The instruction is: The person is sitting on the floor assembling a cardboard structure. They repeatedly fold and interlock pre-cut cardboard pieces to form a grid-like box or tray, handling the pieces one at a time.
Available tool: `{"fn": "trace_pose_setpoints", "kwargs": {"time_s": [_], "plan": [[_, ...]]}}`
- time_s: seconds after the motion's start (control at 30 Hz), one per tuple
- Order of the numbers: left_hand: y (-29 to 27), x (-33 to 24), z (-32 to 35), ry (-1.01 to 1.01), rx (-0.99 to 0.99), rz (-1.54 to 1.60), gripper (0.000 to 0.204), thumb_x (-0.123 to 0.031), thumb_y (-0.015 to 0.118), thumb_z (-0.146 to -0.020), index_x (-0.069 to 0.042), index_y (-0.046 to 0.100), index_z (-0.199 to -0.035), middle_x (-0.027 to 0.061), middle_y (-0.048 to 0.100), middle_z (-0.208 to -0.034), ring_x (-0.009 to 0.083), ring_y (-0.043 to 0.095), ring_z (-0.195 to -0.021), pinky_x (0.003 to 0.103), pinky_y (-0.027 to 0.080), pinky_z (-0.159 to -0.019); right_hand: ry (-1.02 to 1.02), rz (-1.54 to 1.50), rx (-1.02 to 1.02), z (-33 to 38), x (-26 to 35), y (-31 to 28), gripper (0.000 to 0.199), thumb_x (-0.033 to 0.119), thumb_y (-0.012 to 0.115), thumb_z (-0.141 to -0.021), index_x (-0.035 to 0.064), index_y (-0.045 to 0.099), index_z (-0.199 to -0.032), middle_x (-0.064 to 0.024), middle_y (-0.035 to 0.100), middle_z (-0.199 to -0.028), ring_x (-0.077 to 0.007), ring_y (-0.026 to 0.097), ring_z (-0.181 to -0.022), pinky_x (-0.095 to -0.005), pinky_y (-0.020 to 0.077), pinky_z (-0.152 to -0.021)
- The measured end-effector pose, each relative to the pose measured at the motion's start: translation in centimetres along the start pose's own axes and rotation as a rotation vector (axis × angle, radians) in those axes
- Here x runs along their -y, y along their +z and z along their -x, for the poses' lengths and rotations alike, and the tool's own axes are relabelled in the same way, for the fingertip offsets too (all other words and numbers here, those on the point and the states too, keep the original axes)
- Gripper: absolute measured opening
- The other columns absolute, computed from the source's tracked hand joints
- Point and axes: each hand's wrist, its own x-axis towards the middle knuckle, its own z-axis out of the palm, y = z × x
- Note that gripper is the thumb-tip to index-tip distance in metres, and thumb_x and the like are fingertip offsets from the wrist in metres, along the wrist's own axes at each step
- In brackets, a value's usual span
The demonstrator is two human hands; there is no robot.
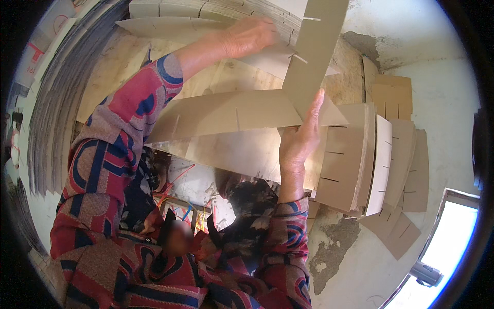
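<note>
My right hand (pixel 302 138) is closed around slotted cardboard strips where they cross, its thumb pointing up along them. One strip (pixel 316 49) stands up from the grip toward the top edge. Another strip (pixel 206 116) stretches leftward across the wooden work surface (pixel 221 147). Farther off, my left hand (pixel 250 37) is smeared by motion above a paler cardboard strip (pixel 270 59). Whether it touches that strip, or how its fingers are set, I cannot make out.
Slotted cardboard pieces (pixel 342 159) stand in a stack to the right, with more leaning on the wall (pixel 437 98). Tall stacked sheets (pixel 64 108) line the left side. Further stacked strips (pixel 206 10) lie at the back. Coloured strings (pixel 193 206) hang below the work surface.
</note>
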Motion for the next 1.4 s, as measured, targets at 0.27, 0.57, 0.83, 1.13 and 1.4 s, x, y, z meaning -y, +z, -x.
{"fn": "trace_pose_setpoints", "kwargs": {"time_s": [0.27,0.57,0.83,1.13,1.4], "plan": [[-3.1,-4.1,-0.9,0.075,-0.131,0.168,0.009,-0.006,0.061,-0.07,-0.005,0.053,-0.074,0.0047,0.051,-0.068,0.0228,0.053,-0.072,0.036,0.045,-0.055,0.096,0.092,0.09,0.2,-0.6,0.1,0.078,-0.011,0.055,-0.079,0.016,0.023,-0.145,-0.0199,0.044,-0.135,-0.0285,0.055,-0.114,-0.0336,0.0503,-0.086],[-11.6,-4.9,-2.0,-0.618,0.267,0.677,0.032,-0.025,0.078,-0.069,-0.002,0.057,-0.079,0.0043,0.047,-0.058,0.0217,0.049,-0.054,0.03,0.042,-0.057,-0.039,0.176,-0.057,1.8,-2.4,-0.1,0.085,-0.014,0.05,-0.073,0.0178,0.02,-0.146,-0.0194,0.057,-0.109,-0.0357,0.062,-0.083,-0.0397,0.0532,-0.067],[-1.4,2.3,-1.5,-0.239,0.156,-0.121,0.039,-0.026,0.076,-0.068,-0.001,0.056,-0.09,0.0123,0.057,-0.086,0.0282,0.052,-0.096,0.036,0.045,-0.079,0.104,0.1,0.057,1.9,0.1,-0.7,0.076,-0.015,0.055,-0.076,0.0079,0.026,-0.143,-0.0197,0.045,-0.134,-0.0309,0.05,-0.119,-0.0341,0.0425,-0.097],[2.4,2.4,-1.6,-0.329,0.244,0.017,0.012,-0.008,0.065,-0.072,-0.001,0.057,-0.079,0.019,0.058,-0.09,0.0357,0.055,-0.094,0.043,0.047,-0.078,-0.097,0.138,0.001,2.1,-1.6,-0.3,0.091,-0.019,0.047,-0.065,0.0162,0.022,-0.145,-0.0187,0.056,-0.109,-0.0352,0.062,-0.083,-0.039,0.0533,-0.067],[1.0,2.3,-1.5,-0.274,0.12,0.08,0.013,-0.01,0.068,-0.072,-0.003,0.061,-0.08,0.014,0.06,-0.077,0.0313,0.058,-0.083,0.041,0.048,-0.069,-0.012,0.034,0.081,2.5,-0.9,-0.9,0.071,-0.016,0.051,-0.075,0.0021,0.03,-0.14,-0.0242,0.046,-0.132,-0.0335,0.055,-0.113,-0.034,0.0481,-0.089]]}}
